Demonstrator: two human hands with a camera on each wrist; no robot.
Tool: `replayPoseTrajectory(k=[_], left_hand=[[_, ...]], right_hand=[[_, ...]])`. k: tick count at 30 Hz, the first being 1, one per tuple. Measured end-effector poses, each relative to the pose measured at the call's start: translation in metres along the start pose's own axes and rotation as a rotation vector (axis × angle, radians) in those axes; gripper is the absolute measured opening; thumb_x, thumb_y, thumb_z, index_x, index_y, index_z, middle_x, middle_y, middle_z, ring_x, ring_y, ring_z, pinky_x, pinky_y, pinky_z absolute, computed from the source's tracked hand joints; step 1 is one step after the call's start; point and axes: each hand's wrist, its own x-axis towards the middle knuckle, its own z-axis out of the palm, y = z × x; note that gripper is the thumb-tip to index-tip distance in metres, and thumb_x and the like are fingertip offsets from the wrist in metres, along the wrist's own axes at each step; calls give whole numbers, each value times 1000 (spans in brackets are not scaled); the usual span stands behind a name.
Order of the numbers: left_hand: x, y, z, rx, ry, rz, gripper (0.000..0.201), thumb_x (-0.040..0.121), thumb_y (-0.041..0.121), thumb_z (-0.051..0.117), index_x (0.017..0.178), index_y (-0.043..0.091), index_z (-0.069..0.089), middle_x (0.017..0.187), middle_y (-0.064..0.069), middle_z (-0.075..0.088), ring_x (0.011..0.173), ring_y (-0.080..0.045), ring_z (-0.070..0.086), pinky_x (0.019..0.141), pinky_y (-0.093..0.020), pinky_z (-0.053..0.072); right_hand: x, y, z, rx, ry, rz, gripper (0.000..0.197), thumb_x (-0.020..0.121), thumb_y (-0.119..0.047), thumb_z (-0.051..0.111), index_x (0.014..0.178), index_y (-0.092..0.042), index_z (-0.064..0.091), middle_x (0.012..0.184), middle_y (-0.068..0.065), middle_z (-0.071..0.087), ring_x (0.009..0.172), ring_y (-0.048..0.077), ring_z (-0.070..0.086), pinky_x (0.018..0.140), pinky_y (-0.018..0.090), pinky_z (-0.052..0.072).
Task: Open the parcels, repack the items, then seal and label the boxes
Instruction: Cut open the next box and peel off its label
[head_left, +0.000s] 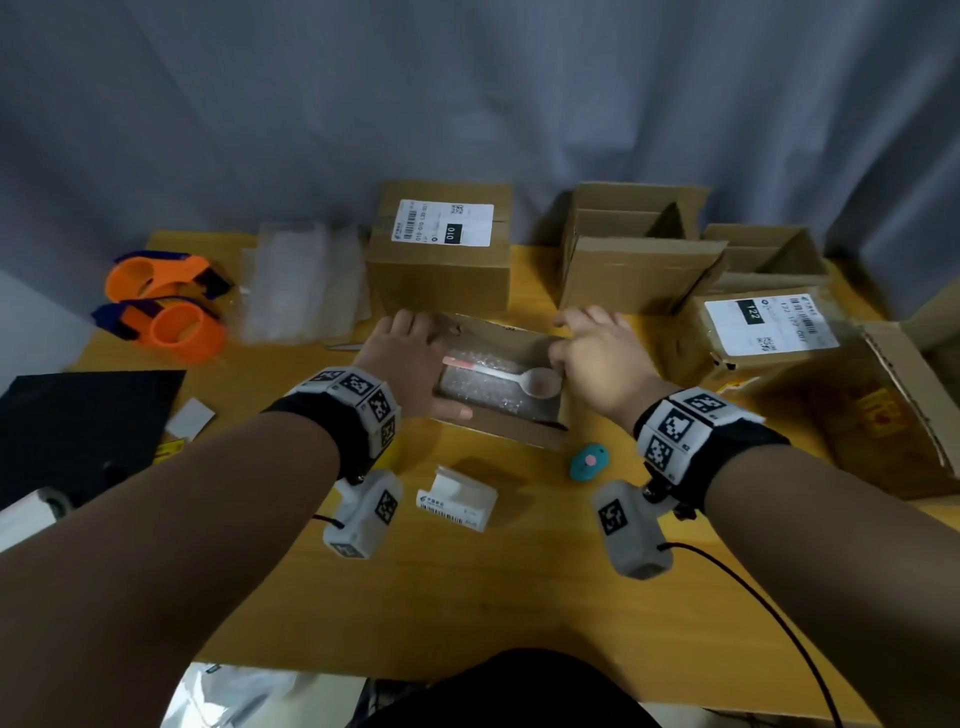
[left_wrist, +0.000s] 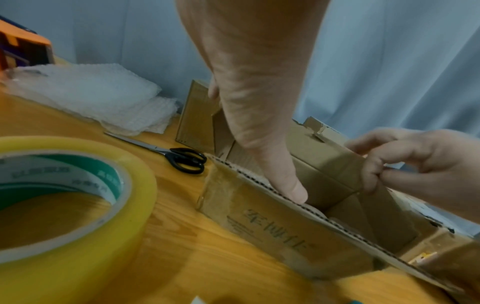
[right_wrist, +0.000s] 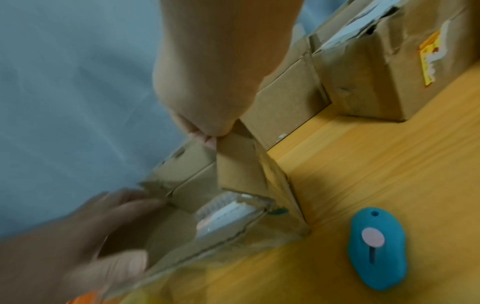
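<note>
A small open cardboard box (head_left: 511, 423) sits mid-table, lined with bubble wrap (head_left: 483, 397) that carries a white spoon (head_left: 540, 383). My left hand (head_left: 405, 358) is spread over the box's left end, its thumb (left_wrist: 293, 185) lying straight on the near wall's edge (left_wrist: 259, 207) and its fingers reaching the far flap. My right hand (head_left: 597, 353) pinches the box's right end flap (left_wrist: 374, 197) between thumb and fingers (right_wrist: 205, 137), holding it upright over the opening. From the right wrist, the left hand (right_wrist: 103, 236) is only a blur.
A sealed box labelled 010 (head_left: 441, 249) stands behind; two open boxes (head_left: 634, 244) and a parcel labelled 122 (head_left: 763, 332) are to the right. On the table: blue cutter (head_left: 589, 460), label stack (head_left: 457, 499), scissors (left_wrist: 179, 156), yellow tape roll (left_wrist: 64, 205), orange dispensers (head_left: 161, 301), bubble-wrap sheets (head_left: 301, 280).
</note>
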Motion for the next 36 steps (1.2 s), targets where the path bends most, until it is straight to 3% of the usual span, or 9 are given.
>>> replayPoseTrajectory(k=[8,11,13,16,19,22,26,32,36], left_hand=[[-17,7,1,173,121,28,109,68,87,2,127,9,49,126,-6,45,107,-26,42,87,-44,26],[-20,7,2,235,148,155,100,75,80,5,119,7,57,119,-7,52,103,-26,49,85,-42,26],[-15,9,3,273,148,239,97,80,75,6,125,4,54,130,-12,49,118,-29,45,100,-44,26],[-6,9,4,240,103,250,96,84,73,10,142,0,34,151,-18,29,140,-33,23,117,-45,12],[-2,9,6,161,-20,193,101,81,78,19,149,4,12,158,-15,7,145,-35,6,119,-47,5],[-2,11,12,95,-80,136,106,76,82,23,151,10,-1,159,-10,-6,145,-36,-2,118,-49,1],[5,11,21,-20,-128,87,112,71,85,27,150,17,-14,158,-2,-18,145,-33,-10,117,-52,-5],[14,6,32,-266,-160,25,127,65,80,55,147,21,-22,153,-8,-31,145,-28,-15,115,-49,-4],[21,9,39,-331,-157,-14,137,61,76,65,146,15,-25,156,-5,-22,146,-27,-8,117,-52,4]], right_hand=[[-12,6,7,-6,-38,220,51,91,-59,42,110,-18,65,137,7,39,129,26,31,101,43,32],[-12,1,12,-77,71,181,34,84,-40,64,104,-12,64,123,10,42,115,30,37,94,42,36],[-12,1,12,-176,149,151,22,71,-19,75,89,-10,66,104,12,48,96,30,38,81,40,41],[-16,2,9,-241,146,-9,11,82,-10,60,91,-7,67,105,13,52,99,31,40,84,41,35],[-19,0,9,-188,-53,-83,32,97,-18,39,123,-14,57,132,10,46,123,28,39,104,37,24],[-18,-4,15,-55,-156,16,60,96,-45,45,148,-20,27,158,13,11,141,31,22,117,37,9],[-15,4,21,85,-284,126,99,80,-66,56,153,-28,1,159,9,-19,146,29,10,118,38,8],[-1,12,29,213,-367,133,120,69,-65,70,152,-29,-9,158,1,-23,147,27,3,117,40,14],[11,13,34,261,-392,167,132,61,-60,79,151,-29,-12,159,-4,-17,146,30,9,115,43,23]])
